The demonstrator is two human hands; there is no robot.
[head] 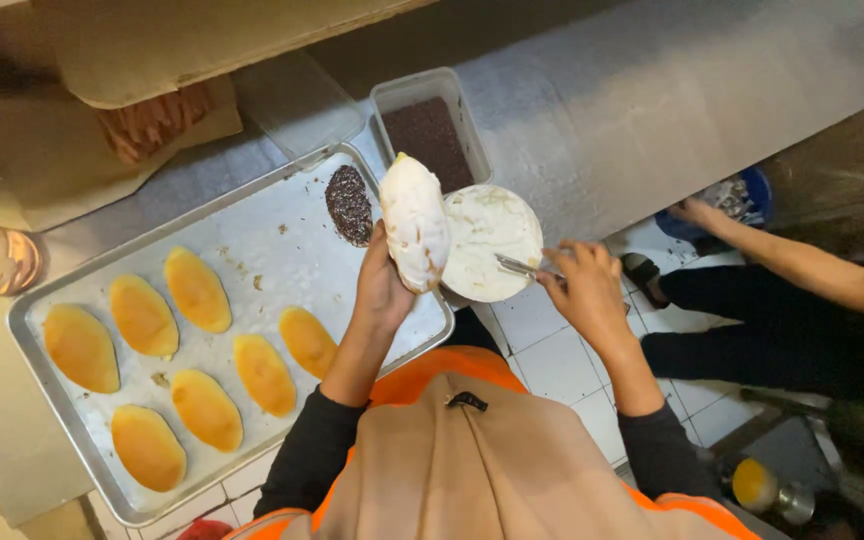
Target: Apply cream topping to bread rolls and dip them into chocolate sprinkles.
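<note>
Your left hand (384,290) is raised over the right end of the metal tray (252,215), its fingers closed around a long bun coated in white cream (414,222); you hold the bun upright, tilted slightly, with its top end near the clear tub of dark sprinkles (430,130); your right hand (584,288) sits just to the right, fingers curled shut on the handle of a small metal spreader (518,266), whose blade reaches left into the round white tub of cream (490,240); that tub stands at the tray's right corner, between your two hands, just beside the bun.

On the tray lie seven plain golden buns (202,410), set in two slanting rows toward the left and middle; one bun covered in dark sprinkles (349,204) rests alone near the tray's upper edge, just left of the coated bun you hold; crumbs dot the bare metal between them.

The sprinkle tub rests on the pale counter just beyond the tray's far corner; a brown cardboard sheet (152,45) covers the top left.

To the right, another person's arm (802,265) stretches toward a blue container (742,200) on the tiled floor; a yellow-topped jar (755,485) stands low on the right.
</note>
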